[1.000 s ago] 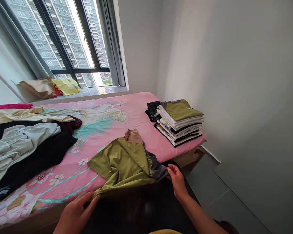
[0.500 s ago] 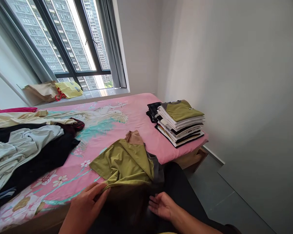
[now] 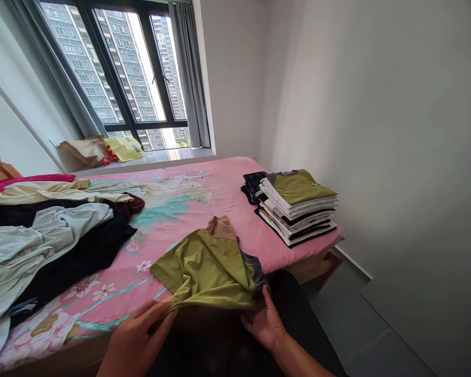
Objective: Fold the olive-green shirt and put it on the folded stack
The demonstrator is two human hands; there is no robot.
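An olive-green T-shirt [image 3: 204, 267] with a grey collar and a brownish section lies partly folded on the near edge of the bed, its lower edge hanging over my lap. My left hand [image 3: 143, 332] pinches the shirt's near left edge between thumb and fingers. At the grey part on the right, my right hand [image 3: 265, 319] has its thumb on top of the cloth and its fingers curled beneath, partly hidden by the fabric.
A stack of folded clothes [image 3: 298, 209] stands near the bed's right edge, an olive shirt on top. Loose garments [image 3: 51, 235] are heaped on the left of the pink floral bedsheet [image 3: 231, 183]. A paper bag [image 3: 82, 152] and a yellow bag [image 3: 125, 149] rest on the windowsill.
My right hand has moved up from below the shirt and taken hold of its grey right side. My left hand keeps its pinch. The view has shifted slightly.
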